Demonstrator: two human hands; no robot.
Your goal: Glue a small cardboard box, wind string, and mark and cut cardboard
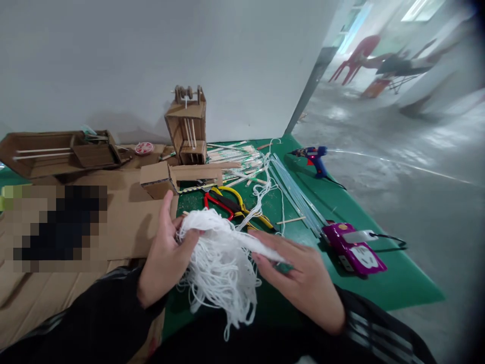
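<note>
A loose bundle of white string (220, 273) hangs between my two hands above the green table. My left hand (164, 247) is closed on the bundle's upper left side, its thumb over the strands and one finger pointing up. At the right, my right hand (299, 275) pinches a white, gathered length that stretches out from the bundle. Several strands run from the bundle up past the pliers with yellow handles (231, 194) and the red-handled tool (208, 202) to the back of the table.
A cardboard tower (185, 126) stands against the wall, with a small cardboard box (156, 181) in front. Wrapped sticks (242, 156), clear glue sticks (295, 194), a blue glue gun (312, 157) and a purple power strip (354, 248) lie on the green table (401, 283). Flat cardboard (125, 217) covers the left.
</note>
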